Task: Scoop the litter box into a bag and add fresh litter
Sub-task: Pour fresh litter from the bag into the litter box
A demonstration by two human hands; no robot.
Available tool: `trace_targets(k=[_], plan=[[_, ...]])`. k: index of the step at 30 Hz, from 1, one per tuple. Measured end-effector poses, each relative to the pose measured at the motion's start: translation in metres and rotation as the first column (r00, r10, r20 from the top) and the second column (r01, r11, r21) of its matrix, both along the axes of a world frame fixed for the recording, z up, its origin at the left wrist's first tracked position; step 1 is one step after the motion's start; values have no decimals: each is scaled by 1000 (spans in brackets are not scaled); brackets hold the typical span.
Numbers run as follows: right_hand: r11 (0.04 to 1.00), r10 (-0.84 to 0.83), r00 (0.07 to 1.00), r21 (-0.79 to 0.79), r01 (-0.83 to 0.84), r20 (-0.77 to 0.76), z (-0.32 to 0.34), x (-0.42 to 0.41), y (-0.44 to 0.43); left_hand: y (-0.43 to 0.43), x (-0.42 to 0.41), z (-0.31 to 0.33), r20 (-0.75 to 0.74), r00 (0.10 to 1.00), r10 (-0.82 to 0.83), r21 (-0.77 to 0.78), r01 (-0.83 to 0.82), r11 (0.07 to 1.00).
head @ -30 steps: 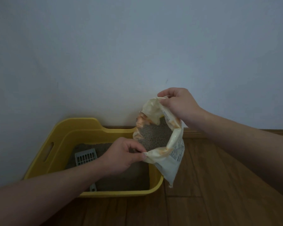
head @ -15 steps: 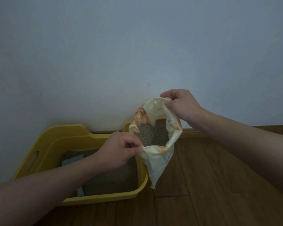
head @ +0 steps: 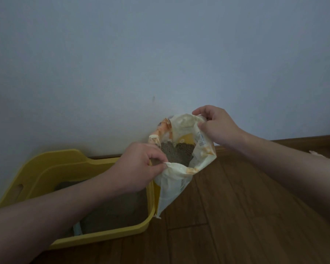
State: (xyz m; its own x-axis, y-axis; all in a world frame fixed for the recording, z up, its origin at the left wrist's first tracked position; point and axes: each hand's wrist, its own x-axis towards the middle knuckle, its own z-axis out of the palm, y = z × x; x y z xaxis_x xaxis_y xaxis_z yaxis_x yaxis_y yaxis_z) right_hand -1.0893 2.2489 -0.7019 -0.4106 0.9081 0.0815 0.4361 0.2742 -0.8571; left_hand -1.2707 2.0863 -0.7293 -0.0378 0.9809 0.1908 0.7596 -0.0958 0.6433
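**fresh litter bag held open beside the box**

head view: the left hand (head: 141, 166) pinches the near lip of a cream and orange plastic litter bag (head: 179, 180). the right hand (head: 217, 126) pinches its far lip, and together they spread the mouth wide. grey granular litter (head: 177, 153) shows inside the bag. the bag hangs upright, just beside the right wall of the yellow plastic litter box (head: 69, 155), which sits on the brown wooden floor (head: 236, 216) against the pale wall (head: 160, 54). the box holds grey litter (head: 118, 208), and a pale scoop handle (head: 77, 228) pokes out near its front.

this looks like the fresh-litter step, with pouring not yet begun. the next move calls for carrying the mouth left over the box and tipping it slowly, so the grains do not spill onto the floor.
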Motion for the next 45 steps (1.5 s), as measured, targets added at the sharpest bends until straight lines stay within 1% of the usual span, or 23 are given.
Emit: trace_targets(k=[4, 8, 12, 16, 19, 26, 30, 32, 36, 45], plan=[[1000, -25, 998, 12, 24, 51, -14, 12, 9, 11, 12, -8, -94, 995, -38, -19, 36, 999], [1000, -9, 996, -21, 11, 84, -36, 18, 16, 21, 14, -27, -42, 998, -36, -110, 31, 993], [1000, 8, 995, -23, -6, 104, -60, 21, 26, 30, 14, -48, -72, 995, -64, -174, 51, 983], [998, 11, 994, -68, -4, 108, -85, 26, 36, 41, 15, -69, -38, 996, -83, -223, 72, 972], [995, 32, 994, -102, -21, 106, -102, 28, 41, 45, 18, -82, -56, 992, -114, -267, 95, 959], [981, 103, 986, -178, -79, 130, -141, 22, 51, 54, 23, -115, -105, 987, -120, -388, 70, 919], [979, 91, 983, -195, -59, 160, -153, 18, 58, 65, 26, -121, -187, 968, -170, -422, 77, 903], [977, 98, 975, -204, -57, 199, -158, 18, 60, 71, 26, -123, -230, 954, -195, -444, 76, 893], [972, 100, 969, -230, -47, 226, -165, 18, 61, 76, 25, -128, -265, 938, -222, -456, 81, 886], [978, 119, 956, -200, -66, 269, -165, 22, 58, 76, 25, -126, -239, 956, -172, -451, 48, 891]])
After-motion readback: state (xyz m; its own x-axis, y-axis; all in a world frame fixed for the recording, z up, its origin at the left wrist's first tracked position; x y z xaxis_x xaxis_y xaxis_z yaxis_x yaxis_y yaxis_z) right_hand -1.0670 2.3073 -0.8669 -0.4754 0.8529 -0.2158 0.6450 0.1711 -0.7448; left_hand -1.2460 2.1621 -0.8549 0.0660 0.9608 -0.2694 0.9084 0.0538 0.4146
